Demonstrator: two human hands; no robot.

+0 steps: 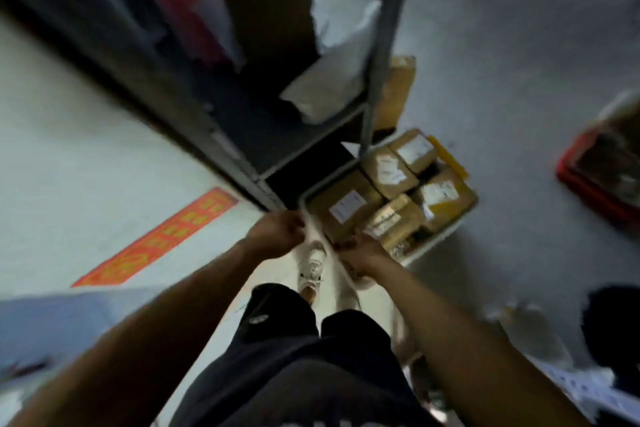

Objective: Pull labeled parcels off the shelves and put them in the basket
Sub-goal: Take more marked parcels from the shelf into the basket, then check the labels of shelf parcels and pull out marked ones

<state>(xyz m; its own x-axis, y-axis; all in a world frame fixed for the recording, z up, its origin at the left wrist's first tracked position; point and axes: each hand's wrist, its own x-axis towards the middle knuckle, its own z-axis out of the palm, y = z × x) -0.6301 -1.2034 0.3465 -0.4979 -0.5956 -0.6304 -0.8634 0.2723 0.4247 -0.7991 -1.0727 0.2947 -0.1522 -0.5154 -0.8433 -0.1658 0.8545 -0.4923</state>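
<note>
Grey floor (519, 45) open rightward; shelf (311, 121) corner beside basket (446, 236); left hand (273, 232), right hand (363, 253) grip rim.

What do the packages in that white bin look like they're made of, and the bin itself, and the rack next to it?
The parcels look like brown cardboard wrapped in glossy tape, with white paper labels. The white basket seems to be smooth plastic, judging by its thin, even rim, though blur leaves that open. The shelf frame looks like grey painted metal: slim, straight upright. Both hands, left hand and right hand, grip the basket's near rim.
</note>
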